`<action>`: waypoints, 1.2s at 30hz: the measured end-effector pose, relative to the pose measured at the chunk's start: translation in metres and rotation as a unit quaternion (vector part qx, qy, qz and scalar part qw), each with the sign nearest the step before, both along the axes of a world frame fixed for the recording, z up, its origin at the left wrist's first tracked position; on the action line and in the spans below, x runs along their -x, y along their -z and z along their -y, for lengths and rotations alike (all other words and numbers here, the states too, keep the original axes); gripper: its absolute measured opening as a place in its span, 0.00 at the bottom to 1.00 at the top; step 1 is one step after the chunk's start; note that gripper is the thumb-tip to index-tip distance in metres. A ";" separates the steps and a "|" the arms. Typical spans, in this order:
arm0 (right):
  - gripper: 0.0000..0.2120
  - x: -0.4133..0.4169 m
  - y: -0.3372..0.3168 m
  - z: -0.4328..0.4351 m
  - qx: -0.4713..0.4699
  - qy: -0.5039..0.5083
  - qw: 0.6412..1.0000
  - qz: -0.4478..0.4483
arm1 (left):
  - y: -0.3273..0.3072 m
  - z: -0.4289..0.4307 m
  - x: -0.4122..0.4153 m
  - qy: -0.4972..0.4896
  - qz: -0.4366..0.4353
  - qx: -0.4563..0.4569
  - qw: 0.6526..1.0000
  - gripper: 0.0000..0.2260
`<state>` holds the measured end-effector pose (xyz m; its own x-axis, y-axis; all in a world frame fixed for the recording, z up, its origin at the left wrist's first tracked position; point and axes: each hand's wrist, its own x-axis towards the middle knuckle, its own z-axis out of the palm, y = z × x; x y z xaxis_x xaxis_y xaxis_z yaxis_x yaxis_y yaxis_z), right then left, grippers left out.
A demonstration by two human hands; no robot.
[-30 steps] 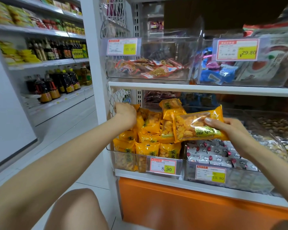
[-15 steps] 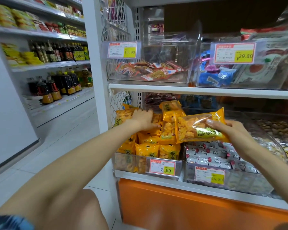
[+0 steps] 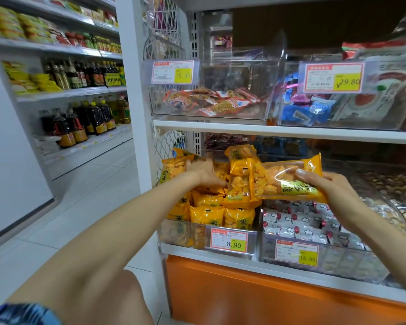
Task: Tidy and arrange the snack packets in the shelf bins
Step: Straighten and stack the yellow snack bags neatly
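At the left end of the lower shelf (image 3: 197, 250), a clear bin (image 3: 176, 233) is heaped with yellow packets (image 3: 206, 214), most standing on end in rows behind the 8.90 price tag (image 3: 229, 241) on its front wall. The left hand (image 3: 204, 172) lies on top of the heap toward the bin's back left corner, its fingers stretched out flat against the packets and not closed on any. The right hand (image 3: 326, 186) grips a yellow snack packet (image 3: 281, 181) by its right end, thumb across its face and fingers curled behind. This packet hangs roughly level in the air above the bin's right edge, partly over the neighbouring bin (image 3: 338, 261) of white-and-red packets (image 3: 298, 221). Clear snack bins also stand on the upper shelf (image 3: 267, 130).
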<state>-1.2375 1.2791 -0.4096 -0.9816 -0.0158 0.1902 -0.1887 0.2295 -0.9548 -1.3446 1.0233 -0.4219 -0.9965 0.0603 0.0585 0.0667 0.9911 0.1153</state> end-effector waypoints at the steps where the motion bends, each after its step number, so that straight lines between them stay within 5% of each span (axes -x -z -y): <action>1: 0.32 0.001 0.000 0.000 0.007 0.000 1.000 -0.005 | 0.000 0.000 -0.001 -0.008 -0.016 -0.030 0.999 0.39; 4: 0.47 0.004 0.002 0.001 0.029 -0.007 1.000 -0.007 | -0.004 0.001 -0.005 -0.020 -0.057 -0.108 0.992 0.36; 15: 0.48 0.009 0.003 0.010 0.014 -0.011 1.000 0.000 | -0.023 0.028 -0.031 -0.047 -0.209 -0.212 0.954 0.28; 27: 0.46 0.014 0.008 0.010 0.035 -0.013 0.999 0.011 | -0.027 0.051 -0.033 -0.097 -0.234 0.150 0.956 0.14; 36: 0.46 0.012 0.008 0.009 0.031 -0.023 0.999 0.006 | -0.031 0.068 -0.041 0.048 -0.178 0.078 0.980 0.27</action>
